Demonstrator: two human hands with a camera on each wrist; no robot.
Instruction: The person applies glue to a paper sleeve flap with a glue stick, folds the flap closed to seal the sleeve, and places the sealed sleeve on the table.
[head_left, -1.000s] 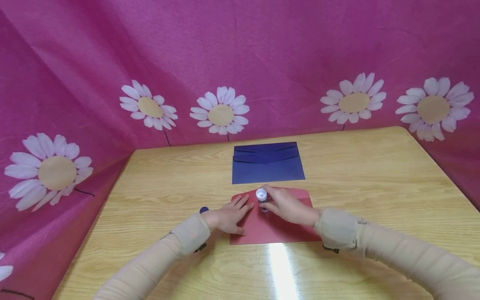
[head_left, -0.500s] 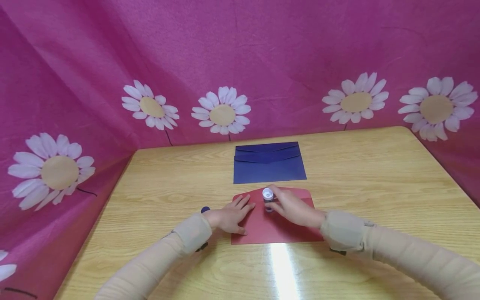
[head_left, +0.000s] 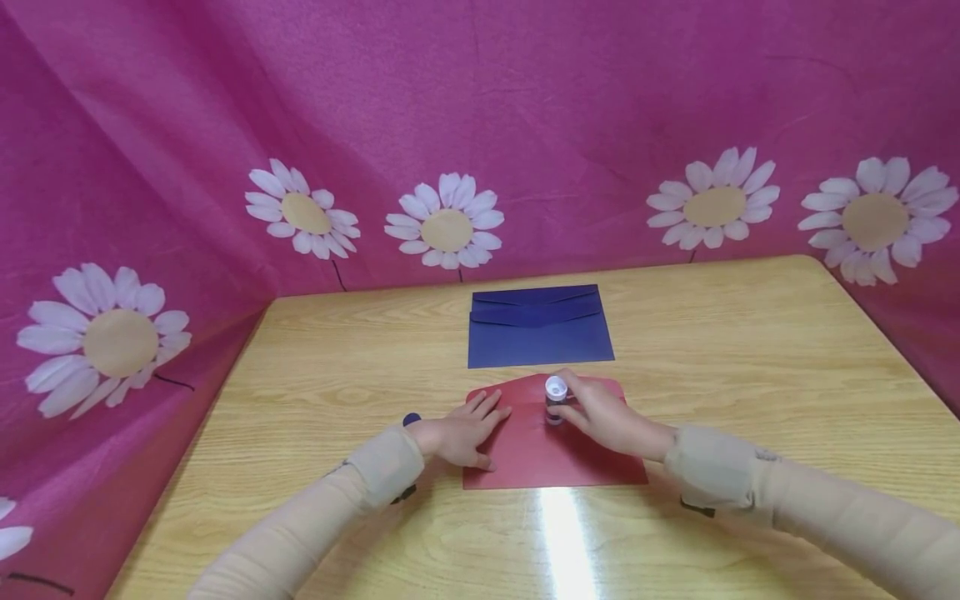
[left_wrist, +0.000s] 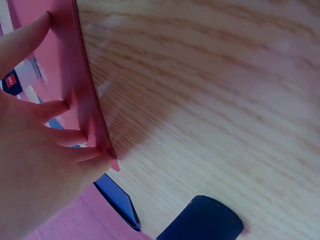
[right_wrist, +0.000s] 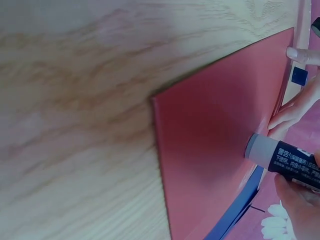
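Observation:
A red envelope (head_left: 525,457) lies flat on the table with its pointed flap edge toward the far side. On its left part rests my left hand (head_left: 463,435), fingers spread and pressing the paper. My right hand (head_left: 611,421) grips a glue stick (head_left: 556,402) upright, its white base up and its lower end against the envelope near the flap fold. In the right wrist view the dark-labelled glue stick (right_wrist: 287,159) touches the red paper. The dark blue glue stick cap (head_left: 412,419) stands just left of my left hand, partly behind the wrist.
Two dark blue envelopes (head_left: 540,342) lie overlapped on the wooden table (head_left: 337,358) beyond the red one. A pink cloth with daisies (head_left: 562,125) hangs along the table's back and sides. Light glares on the table (head_left: 564,533) in front of the red envelope.
My right hand has slid the glue stick to the right along the red envelope. The left hand stays pressed in the same spot.

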